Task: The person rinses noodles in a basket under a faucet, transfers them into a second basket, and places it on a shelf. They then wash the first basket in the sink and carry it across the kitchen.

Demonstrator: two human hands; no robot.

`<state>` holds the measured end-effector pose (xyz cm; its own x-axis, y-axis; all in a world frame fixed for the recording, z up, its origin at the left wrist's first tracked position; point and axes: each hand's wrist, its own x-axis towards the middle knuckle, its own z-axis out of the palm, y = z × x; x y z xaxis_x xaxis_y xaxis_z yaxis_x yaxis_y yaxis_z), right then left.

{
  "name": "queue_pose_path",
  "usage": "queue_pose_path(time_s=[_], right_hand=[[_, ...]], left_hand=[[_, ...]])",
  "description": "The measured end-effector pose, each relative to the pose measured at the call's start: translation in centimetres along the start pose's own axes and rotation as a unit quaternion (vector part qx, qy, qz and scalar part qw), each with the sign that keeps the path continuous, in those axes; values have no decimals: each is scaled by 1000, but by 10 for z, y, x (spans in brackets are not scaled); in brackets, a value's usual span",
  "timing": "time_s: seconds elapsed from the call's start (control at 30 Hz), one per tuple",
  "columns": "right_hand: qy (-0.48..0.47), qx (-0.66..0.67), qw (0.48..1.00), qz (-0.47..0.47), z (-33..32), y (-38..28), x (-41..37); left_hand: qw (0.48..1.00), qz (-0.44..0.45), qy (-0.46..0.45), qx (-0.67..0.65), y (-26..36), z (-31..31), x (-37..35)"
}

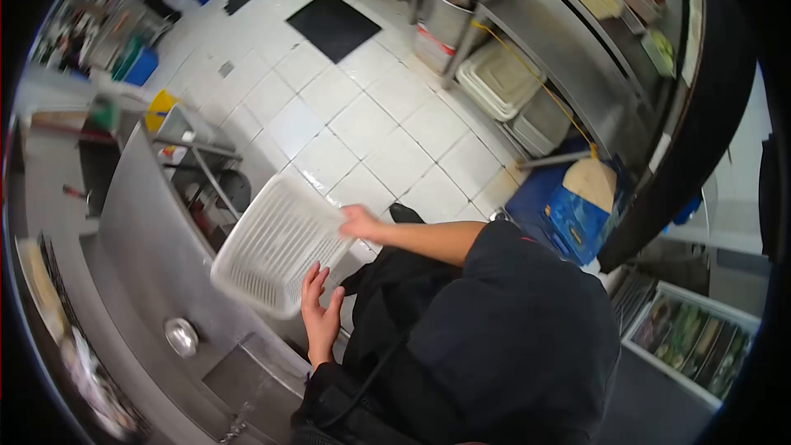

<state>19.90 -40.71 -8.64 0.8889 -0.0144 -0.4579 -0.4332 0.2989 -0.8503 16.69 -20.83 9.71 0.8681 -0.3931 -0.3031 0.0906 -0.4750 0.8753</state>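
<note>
Right hand (pixel 358 221) pinching white basket (pixel 276 247) rim, left hand (pixel 320 313) pressing flat, fingers spread, underneath. Basket tilting left of centre above steel sink (pixel 140 255). Risk: thin one-sided pinch slipping, basket dropping.

The basket (pixel 276 251) is white with a fine slotted grid. The floor (pixel 371 124) shows white square tiles and a black mat (pixel 334 25). The bag (pixel 577 218) is blue, its top perhaps tan. The clothing (pixel 511 321) is black.

one white basket (pixel 276 255), two hands (pixel 320 313) (pixel 358 221)
</note>
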Motion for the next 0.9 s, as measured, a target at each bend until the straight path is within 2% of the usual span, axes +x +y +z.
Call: queue_pose_path(time_s=[0.03,0.1,0.17,0.23,0.3,0.33,0.37,0.4,0.43,0.5,0.53,0.57,0.6,0.63,0.7,0.73,0.77,0.8,0.83,0.87,0.9], right_hand=[[55,28,996,61,-47,29,1],[151,189,965,101,-128,34,-36],[276,208,927,145,-192,58,-58],[501,264,811,148,-233,97,-64],[549,285,768,166,-281,121,-72],[553,294,762,166,-295,120,-73],[580,355,717,155,-308,118,-76],[605,412,667,140,-317,115,-81],[611,413,661,137,-326,112,-85],[515,407,745,117,-333,102,-90],[520,404,743,120,-336,94,-92],[457,328,815,134,-337,81,-92],[389,250,874,145,-333,68,-92],[314,238,909,136,-326,46,-92],[196,163,962,100,-313,28,-73],[195,143,961,131,-283,-48,-94],[36,88,992,77,-285,-29,-72],[1,59,997,48,-271,-47,-72],[-33,41,998,23,-266,-57,-68],[-68,89,994,2,-269,-64,-65],[-69,89,994,0,-285,-67,-60]], left_hand=[[994,33,-45,89,12,13,11],[994,16,-68,87,28,33,29],[985,33,-85,150,45,44,44],[978,37,-88,186,55,45,54],[983,-5,-55,176,54,43,62],[985,-6,-44,167,49,44,65],[984,-3,-54,172,48,47,67],[987,-49,-56,143,46,51,71],[988,-96,-57,111,39,58,75],[987,-84,-91,99,14,71,91],[991,-54,-67,99,15,83,99],[994,-24,-42,99,19,95,107],[994,-77,-26,71,27,100,119],[998,-60,-3,12,9,100,136],[988,-113,61,-87,0,104,169],[981,-159,69,-88,5,108,180],[971,-207,79,-85,8,107,191],[985,-130,45,-102,-47,93,207],[982,-120,53,-137,-92,78,212],[970,-183,77,-142,-76,77,202],[962,-225,86,-133,-103,70,200]])
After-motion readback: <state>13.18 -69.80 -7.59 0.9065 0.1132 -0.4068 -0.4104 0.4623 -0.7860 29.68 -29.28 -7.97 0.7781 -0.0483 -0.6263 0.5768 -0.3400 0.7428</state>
